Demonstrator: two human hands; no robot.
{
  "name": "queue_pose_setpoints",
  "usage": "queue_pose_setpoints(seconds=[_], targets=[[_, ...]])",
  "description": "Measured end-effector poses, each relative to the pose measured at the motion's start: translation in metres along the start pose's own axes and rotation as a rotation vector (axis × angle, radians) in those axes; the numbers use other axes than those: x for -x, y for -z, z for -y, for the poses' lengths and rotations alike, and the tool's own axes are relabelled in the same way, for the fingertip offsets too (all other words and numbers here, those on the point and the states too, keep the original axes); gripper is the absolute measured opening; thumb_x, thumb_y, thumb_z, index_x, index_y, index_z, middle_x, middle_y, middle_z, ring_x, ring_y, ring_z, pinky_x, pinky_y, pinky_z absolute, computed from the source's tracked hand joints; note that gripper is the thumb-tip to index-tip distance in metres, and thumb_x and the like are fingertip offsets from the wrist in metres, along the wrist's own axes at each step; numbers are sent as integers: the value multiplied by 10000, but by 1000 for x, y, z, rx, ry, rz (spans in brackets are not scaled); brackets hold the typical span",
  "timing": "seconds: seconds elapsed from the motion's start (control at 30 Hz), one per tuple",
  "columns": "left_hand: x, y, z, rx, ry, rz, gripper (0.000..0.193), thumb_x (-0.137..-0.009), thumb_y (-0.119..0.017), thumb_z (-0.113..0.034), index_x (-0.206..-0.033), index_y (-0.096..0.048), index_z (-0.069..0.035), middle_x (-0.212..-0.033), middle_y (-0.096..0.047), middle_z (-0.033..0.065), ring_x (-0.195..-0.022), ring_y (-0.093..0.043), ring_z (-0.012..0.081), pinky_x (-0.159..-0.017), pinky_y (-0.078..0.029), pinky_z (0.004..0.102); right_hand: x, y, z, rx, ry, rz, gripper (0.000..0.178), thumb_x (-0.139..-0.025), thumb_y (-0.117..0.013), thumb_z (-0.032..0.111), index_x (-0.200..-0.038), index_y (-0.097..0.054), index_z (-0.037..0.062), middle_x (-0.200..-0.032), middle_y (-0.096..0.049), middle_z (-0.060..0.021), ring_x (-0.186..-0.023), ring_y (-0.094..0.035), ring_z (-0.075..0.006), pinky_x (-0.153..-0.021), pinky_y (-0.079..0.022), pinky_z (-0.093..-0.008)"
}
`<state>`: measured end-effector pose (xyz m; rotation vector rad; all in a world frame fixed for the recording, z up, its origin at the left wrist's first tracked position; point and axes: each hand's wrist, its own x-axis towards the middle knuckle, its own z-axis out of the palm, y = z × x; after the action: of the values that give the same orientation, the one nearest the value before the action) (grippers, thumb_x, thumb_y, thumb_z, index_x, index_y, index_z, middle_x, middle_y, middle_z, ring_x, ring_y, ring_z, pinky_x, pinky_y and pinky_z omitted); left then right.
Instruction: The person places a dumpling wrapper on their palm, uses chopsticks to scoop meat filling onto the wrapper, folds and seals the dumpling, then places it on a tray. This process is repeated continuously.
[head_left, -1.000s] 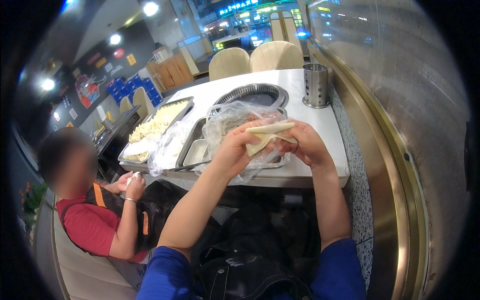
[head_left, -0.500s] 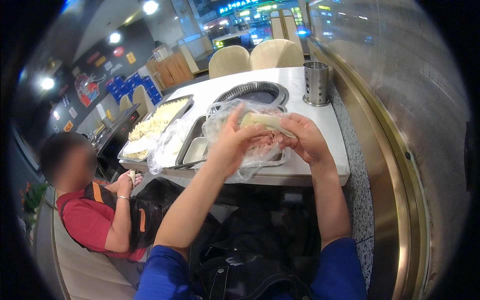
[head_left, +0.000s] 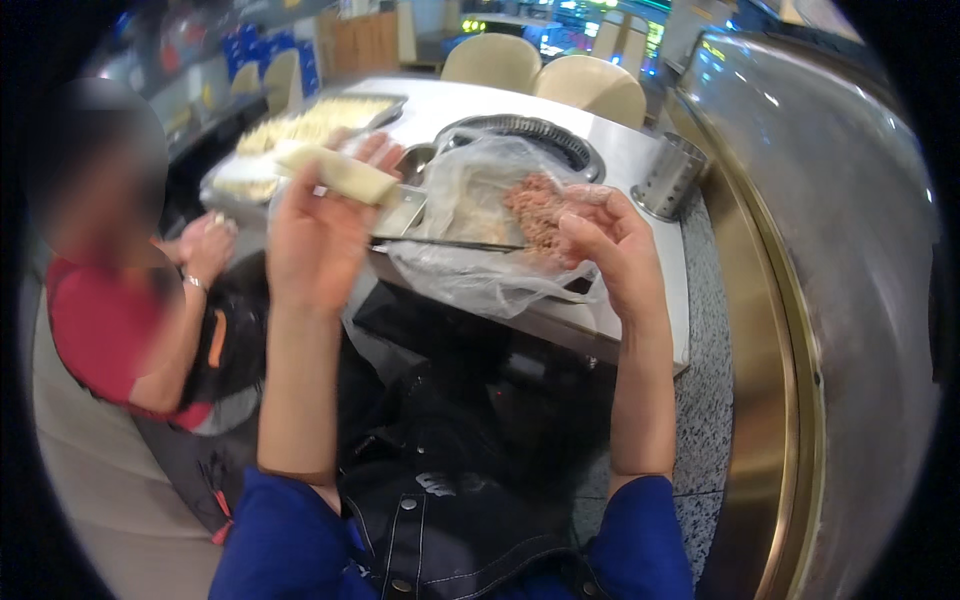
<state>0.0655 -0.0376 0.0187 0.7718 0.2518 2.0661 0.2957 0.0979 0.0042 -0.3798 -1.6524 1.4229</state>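
My left hand (head_left: pixel 325 235) is raised palm up, gripping a pale, thick roll of dough wrappers (head_left: pixel 355 182) between thumb and fingers. Over the table's near right part, my right hand (head_left: pixel 618 250) has its thumb and curled fingers apart; they look floury, and nothing shows between them. Beside those fingertips lies pink minced meat (head_left: pixel 535 212) in a clear plastic bag (head_left: pixel 460 280) spread over a metal tray. Motion blurs both hands somewhat.
At the table's far left stands a tray of dumplings (head_left: pixel 310 127). A round black grill ring (head_left: pixel 590 160) is set into the white table. Right of it stands a perforated steel cup (head_left: pixel 672 175). A co-worker in a red shirt (head_left: pixel 95 325) sits at my left, hands together.
My left hand has carried the wrapper roll left, away from the meat. My right hand has let go of the roll's end and now hovers by the meat. The view has shifted.
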Motion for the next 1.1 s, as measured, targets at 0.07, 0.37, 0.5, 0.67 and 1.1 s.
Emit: queue_pose_setpoints(seconds=[0.07, 0.37, 0.5, 0.67, 1.1], targets=[[9, 10, -27, -128, -117, -156, 424, -942, -330, -200, -1301, -314, 26, -1300, -398, 280, -1219, -405, 391, -1015, -354, 464, -12, -15, -5, 196, 25, 128, 322, -772, -687, 158, -1033, -578, 4, -834, -591, -50, -672, -537, -65, -567, -449, -206], [15, 50, -61, -38, -115, -321, 455, -967, -212, -236, -1324, -274, 40, -1310, -394, 250, -1205, -421, 367, -1014, -344, 463, -86, -170, -66, 1289, 256, 581, 324, -709, -689, 295, -935, -638, 69, -952, -554, -135, -847, -578, -301, -775, -465, -394], [17, 59, -70, -11, -61, -359, 457, -970, -204, -231, -1351, -248, 18, -1344, -361, 236, -1225, -397, 368, -1038, -317, 473, -101, -186, -74, 1309, 297, 651, 266, -734, -656, 253, -938, -636, 82, -920, -553, -134, -852, -578, -294, -757, -467, -395], [15, 79, -74, 45, -21, -384, 453, -953, -259, -214, -1336, -266, 29, -1337, -369, 242, -1224, -400, 368, -1030, -329, 472, -121, -128, 8, 1130, 274, 301, 184, -724, -616, 162, -857, -607, 35, -745, -577, -90, -701, -581, -204, -633, -463, -330], [-19, 93, -30, 34, 235, -243, 431, -943, -317, -182, -1300, -327, 59, -1237, -469, 250, -1159, -474, 377, -975, -415, 410, -78, 62, 11, 549, -357, -222, 200, -804, -646, 215, -839, -598, 23, -680, -592, -51, -536, -588, -118, -443, -474, -232]])
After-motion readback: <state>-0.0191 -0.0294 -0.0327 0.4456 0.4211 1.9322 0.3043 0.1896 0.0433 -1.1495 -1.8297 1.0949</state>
